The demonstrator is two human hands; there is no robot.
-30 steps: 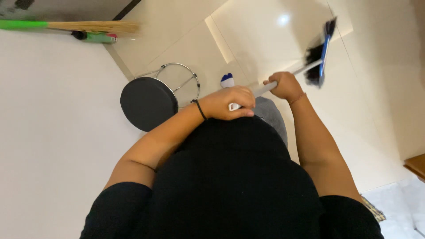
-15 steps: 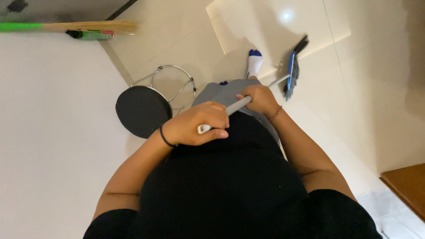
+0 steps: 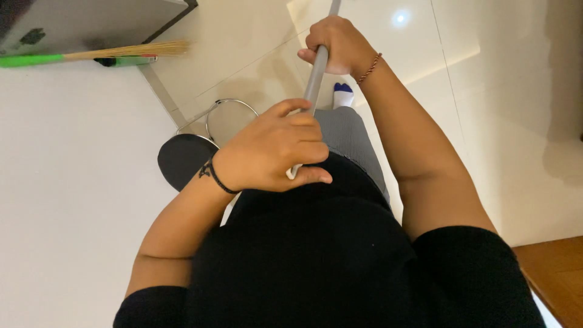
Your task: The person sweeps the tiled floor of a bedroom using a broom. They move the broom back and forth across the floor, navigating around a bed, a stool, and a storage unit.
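A: Grey metal handle (image 3: 315, 76) runs between both of your hands. Confirm grip state.

B: Your left hand (image 3: 276, 149) is closed around the near end of the handle, close against your black shirt (image 3: 316, 261). Your right hand (image 3: 337, 45) is wrapped around the handle farther up, near the top edge of the view.

A: What differs from half a second ago?

B: The brush head is now out of frame; it was visible beside your foot then. Your right arm is extended further forward, and the handle points more steeply away from you. My reading: you are at the far reach of a sweeping stroke, over the cream floor tiles (image 3: 486, 121).

A: Surroundings?

B: A black round stool (image 3: 182, 158) with a chrome ring stands just beside your left forearm. A second broom with a green handle (image 3: 36, 59) lies well apart, at the upper left. Your white-and-blue sock (image 3: 343, 96) shows beneath the handle. A wooden surface (image 3: 555, 273) sits at the lower right.
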